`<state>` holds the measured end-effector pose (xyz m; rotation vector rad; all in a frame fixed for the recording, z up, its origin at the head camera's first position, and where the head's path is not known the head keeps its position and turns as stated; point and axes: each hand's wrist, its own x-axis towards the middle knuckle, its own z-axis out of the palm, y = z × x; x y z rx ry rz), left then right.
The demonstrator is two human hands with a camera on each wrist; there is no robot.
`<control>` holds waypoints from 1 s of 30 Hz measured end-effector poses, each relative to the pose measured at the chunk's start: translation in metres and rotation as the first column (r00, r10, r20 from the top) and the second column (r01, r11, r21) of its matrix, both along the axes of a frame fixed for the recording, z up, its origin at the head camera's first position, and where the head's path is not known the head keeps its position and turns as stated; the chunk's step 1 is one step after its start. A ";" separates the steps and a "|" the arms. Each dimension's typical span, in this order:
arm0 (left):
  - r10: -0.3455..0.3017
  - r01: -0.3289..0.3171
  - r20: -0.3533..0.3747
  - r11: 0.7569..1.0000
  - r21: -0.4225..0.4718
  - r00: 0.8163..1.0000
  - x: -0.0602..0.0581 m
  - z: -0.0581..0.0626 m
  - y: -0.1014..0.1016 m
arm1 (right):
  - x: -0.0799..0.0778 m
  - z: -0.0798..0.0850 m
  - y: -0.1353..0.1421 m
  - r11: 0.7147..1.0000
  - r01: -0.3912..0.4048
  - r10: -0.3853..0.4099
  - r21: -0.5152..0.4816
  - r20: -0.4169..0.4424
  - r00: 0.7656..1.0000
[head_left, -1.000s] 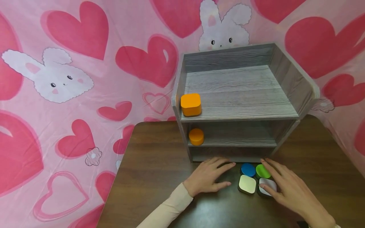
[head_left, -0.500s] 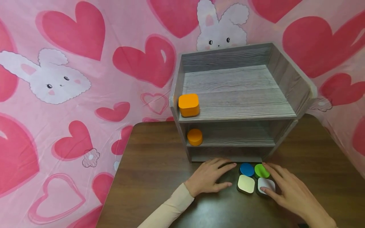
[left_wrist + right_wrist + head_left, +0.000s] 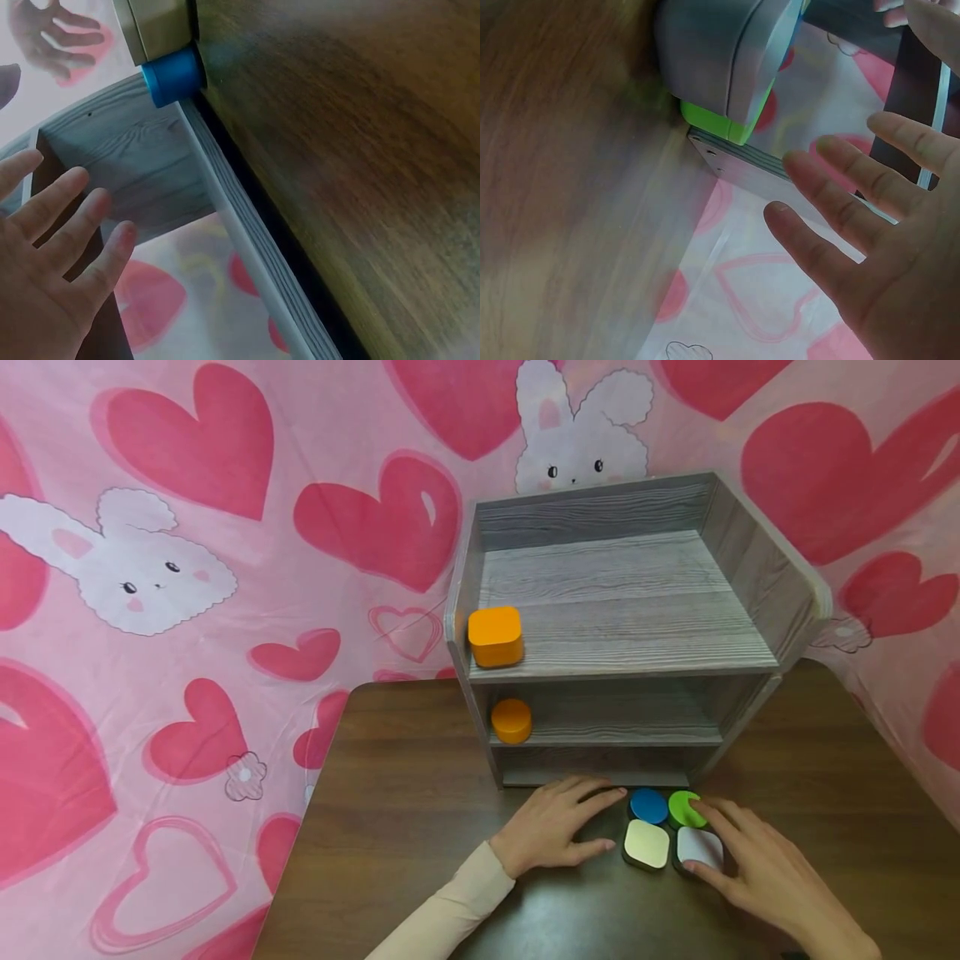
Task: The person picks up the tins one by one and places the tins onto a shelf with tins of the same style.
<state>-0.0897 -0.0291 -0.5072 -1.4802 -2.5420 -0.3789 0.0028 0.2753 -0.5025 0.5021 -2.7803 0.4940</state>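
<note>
Two round lidded containers, one blue and one green, sit on the table in front of a grey wooden shelf unit. Nearer me are a pale yellow square box and a pale lilac square box, both with rounded corners. My left hand is spread just left of the group, its fingertips beside the blue container. On the other side, my right hand has fingers apart; a fingertip overlaps the green lid and the thumb overlaps the lilac box's near edge. Neither hand grips anything.
An orange square box stands at the left of the unit's top shelf. Below it, an orange round container occupies the middle shelf's left end. The brown table reaches out on both sides. Behind hangs a pink cloth with hearts and rabbits.
My left hand has edged right, closer to the blue container. My right fingertip has come over the green lid. The head view has shifted slightly; the containers stay in place.
</note>
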 end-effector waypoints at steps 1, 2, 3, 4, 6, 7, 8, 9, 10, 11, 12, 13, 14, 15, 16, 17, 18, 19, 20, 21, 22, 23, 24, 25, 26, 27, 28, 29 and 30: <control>0.002 -0.002 0.003 1.000 0.002 1.000 0.000 0.000 0.000 | 0.000 -0.001 0.000 1.000 0.000 0.000 0.007 -0.005 1.000; 0.004 -0.004 0.005 1.000 0.004 1.000 0.000 0.000 -0.001 | 0.000 -0.002 -0.001 1.000 0.000 0.000 0.012 -0.010 1.000; 0.006 -0.006 0.008 1.000 0.005 1.000 -0.001 0.001 -0.001 | 0.000 -0.003 -0.001 1.000 0.001 -0.001 0.017 -0.014 1.000; 0.006 -0.006 0.014 1.000 0.010 1.000 -0.001 0.001 -0.002 | 0.000 -0.004 -0.001 1.000 0.003 -0.003 0.023 -0.019 1.000; 0.009 -0.009 0.018 1.000 0.012 1.000 -0.002 0.001 -0.003 | 0.001 -0.007 -0.001 0.999 0.010 -0.009 0.031 -0.013 1.000; 0.013 -0.013 0.014 1.000 0.007 1.000 -0.002 0.001 -0.004 | 0.001 -0.007 -0.001 0.999 0.014 -0.014 0.034 -0.007 1.000; 0.017 -0.017 0.011 1.000 0.004 1.000 -0.002 0.001 -0.004 | 0.001 -0.008 -0.001 0.999 0.019 -0.019 0.036 0.005 1.000; 0.021 -0.021 0.007 1.000 0.001 1.000 -0.002 0.002 -0.005 | 0.002 -0.009 -0.001 0.999 0.024 -0.025 0.041 0.017 1.000; 0.023 -0.023 0.001 1.000 0.001 1.000 -0.003 0.002 -0.006 | 0.002 -0.010 -0.002 0.999 0.028 -0.029 0.044 0.028 0.999; 0.028 -0.028 -0.002 1.000 0.001 1.000 -0.003 0.003 -0.007 | 0.002 -0.011 -0.002 0.998 0.031 -0.033 0.046 0.039 0.999; 0.033 -0.033 -0.010 0.999 0.002 0.999 -0.003 0.003 -0.008 | 0.002 -0.011 -0.002 0.998 0.032 -0.034 0.047 0.045 0.998; 0.035 -0.035 -0.009 0.999 0.011 0.999 -0.003 0.004 -0.009 | 0.002 -0.012 -0.001 0.998 0.034 -0.036 0.049 0.054 0.998; 0.040 -0.040 -0.011 0.999 0.021 0.999 -0.003 0.005 -0.011 | 0.002 -0.012 -0.001 0.998 0.035 -0.038 0.051 0.067 0.997; 0.046 -0.045 -0.015 0.998 0.031 0.999 -0.003 0.005 -0.012 | 0.003 -0.012 -0.001 0.998 0.035 -0.040 0.053 0.080 0.996; 0.052 -0.051 -0.018 0.998 0.042 0.998 -0.004 0.006 -0.013 | 0.003 -0.012 -0.001 0.998 0.037 -0.042 0.053 0.097 0.994; 0.062 -0.061 -0.021 0.997 0.053 0.998 -0.004 0.007 -0.015 | 0.003 -0.013 0.000 0.998 0.037 -0.044 0.057 0.118 0.992; 0.070 -0.068 -0.029 0.996 0.065 0.997 -0.004 0.008 -0.016 | 0.003 -0.013 0.000 0.997 0.038 -0.046 0.060 0.138 0.989; 0.081 -0.078 -0.028 0.994 0.077 0.996 -0.004 0.010 -0.018 | 0.003 -0.013 0.001 0.997 0.041 -0.051 0.062 0.157 0.986; 0.094 -0.091 -0.031 0.992 0.087 0.995 -0.004 0.011 -0.021 | 0.003 -0.014 0.001 0.997 0.043 -0.054 0.064 0.175 0.983; 0.107 -0.103 -0.030 0.990 0.099 0.994 -0.003 0.013 -0.023 | 0.003 -0.014 0.001 0.997 0.046 -0.057 0.064 0.180 0.982; 0.118 -0.114 -0.028 0.987 0.113 0.993 -0.003 0.015 -0.025 | 0.003 -0.015 0.001 0.997 0.048 -0.059 0.064 0.184 0.981; 0.130 -0.124 -0.034 0.984 0.126 0.991 -0.002 0.017 -0.028 | 0.003 -0.015 0.001 0.997 0.051 -0.062 0.063 0.187 0.980; 0.139 -0.132 -0.040 0.981 0.142 0.990 -0.002 0.018 -0.030 | 0.004 -0.015 0.001 0.997 0.054 -0.065 0.060 0.183 0.981; 0.149 -0.141 -0.044 0.978 0.155 0.988 -0.002 0.020 -0.033 | 0.004 -0.015 0.000 0.997 0.059 -0.068 0.057 0.180 0.981; 0.157 -0.146 -0.054 0.975 0.170 0.986 -0.002 0.022 -0.035 | 0.004 -0.016 0.001 0.997 0.062 -0.070 0.054 0.181 0.981; 0.163 -0.149 -0.063 0.971 0.185 0.985 -0.002 0.023 -0.038 | 0.003 -0.016 0.001 0.997 0.066 -0.074 0.051 0.179 0.981; 0.167 -0.149 -0.072 0.968 0.201 0.983 -0.002 0.024 -0.040 | 0.003 -0.016 0.001 0.996 0.068 -0.076 0.048 0.184 0.980; 0.169 -0.148 -0.079 0.965 0.217 0.982 -0.002 0.025 -0.042 | 0.003 -0.016 0.001 0.996 0.071 -0.079 0.046 0.189 0.979; 0.170 -0.148 -0.080 0.962 0.229 0.982 -0.002 0.026 -0.044 | 0.003 -0.017 0.002 0.996 0.073 -0.080 0.047 0.192 0.978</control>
